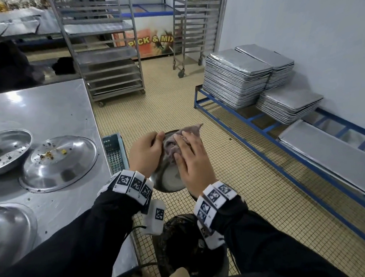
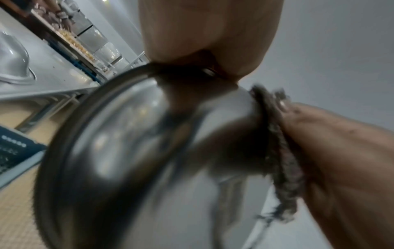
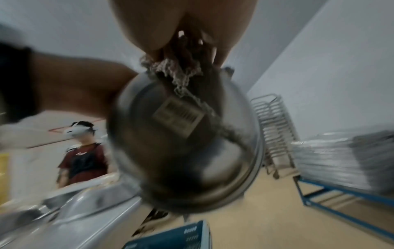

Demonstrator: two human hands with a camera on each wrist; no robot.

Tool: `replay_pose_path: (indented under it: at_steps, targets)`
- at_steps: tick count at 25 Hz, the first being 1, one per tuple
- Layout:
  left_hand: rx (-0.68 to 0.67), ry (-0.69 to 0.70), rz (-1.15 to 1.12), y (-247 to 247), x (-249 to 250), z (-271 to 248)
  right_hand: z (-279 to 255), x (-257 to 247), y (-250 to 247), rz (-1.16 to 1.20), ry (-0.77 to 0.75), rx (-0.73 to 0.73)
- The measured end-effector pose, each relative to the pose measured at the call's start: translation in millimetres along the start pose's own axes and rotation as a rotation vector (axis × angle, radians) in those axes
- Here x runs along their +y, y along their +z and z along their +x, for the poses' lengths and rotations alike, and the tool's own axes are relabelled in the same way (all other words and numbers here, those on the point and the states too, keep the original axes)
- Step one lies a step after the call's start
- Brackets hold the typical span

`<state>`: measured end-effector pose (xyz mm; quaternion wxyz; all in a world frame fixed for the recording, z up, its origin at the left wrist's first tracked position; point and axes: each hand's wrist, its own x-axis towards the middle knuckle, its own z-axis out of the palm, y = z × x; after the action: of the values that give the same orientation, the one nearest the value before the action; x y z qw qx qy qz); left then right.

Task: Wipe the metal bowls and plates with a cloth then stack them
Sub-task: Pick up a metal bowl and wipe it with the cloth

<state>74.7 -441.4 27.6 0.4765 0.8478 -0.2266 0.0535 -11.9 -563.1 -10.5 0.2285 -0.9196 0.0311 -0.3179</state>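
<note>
My left hand (image 1: 150,149) grips the rim of a metal bowl (image 1: 168,181), holding it tilted in the air over the floor, to the right of the table. My right hand (image 1: 188,153) lies on a bunched grey-purple cloth (image 1: 173,144) and holds it against the inside of the bowl. From the left wrist the bowl's shiny underside (image 2: 127,160) fills the view, with the cloth (image 2: 281,151) at its rim. The right wrist view shows a barcode sticker (image 3: 179,116) on the bowl's base (image 3: 213,168). A dirty bowl (image 1: 5,150) and a soiled upturned plate (image 1: 58,162) sit on the steel table (image 1: 52,108).
Another upturned metal bowl (image 1: 6,228) lies at the table's near left. A dark bin (image 1: 184,237) stands below my hands and a blue crate (image 1: 114,151) beside the table. Stacked baking trays (image 1: 235,78) rest on a blue frame at right. Wheeled racks (image 1: 106,57) stand behind. Another person (image 3: 83,151) stands beyond the table.
</note>
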Motion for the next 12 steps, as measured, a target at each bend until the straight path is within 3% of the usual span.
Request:
replay_pose_path:
  at_steps: [4,7,10,12]
  targets:
    - [-0.013,-0.008,-0.009,-2,5,-2,4,-1,3,0.204,0.246,0.088]
    - [0.049,-0.078,-0.063,-6,-1,2,-2,21,-3,0.403,0.431,0.072]
    - [0.058,-0.104,-0.093,-7,-8,2,-19,16,2,0.276,0.328,-0.06]
    - [0.012,-0.081,-0.083,-4,-5,-3,-16,1,10,0.183,0.211,-0.054]
